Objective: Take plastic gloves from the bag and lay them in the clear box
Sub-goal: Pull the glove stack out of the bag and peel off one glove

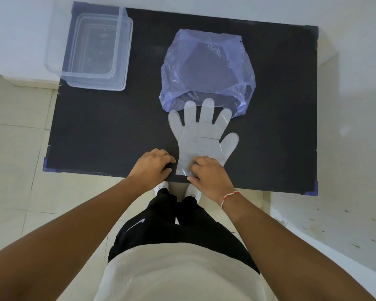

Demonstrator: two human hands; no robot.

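Observation:
A clear plastic glove (201, 135) lies flat on the black table (109, 131), fingers pointing away from me and overlapping the mouth of a crumpled bluish plastic bag (206, 68). My right hand (208, 172) presses on the glove's cuff, fingers pinching its edge. My left hand (152, 165) rests just left of the cuff with fingers curled on the tabletop, touching or nearly touching the glove's edge. The clear box (91, 51) stands at the table's far left corner with nothing visible inside it.
The table's near edge runs just under my wrists, with blue corner guards (47, 166) at its corners. White wall lies behind the table, pale floor tiles around it. My legs and shoes stand below the near edge.

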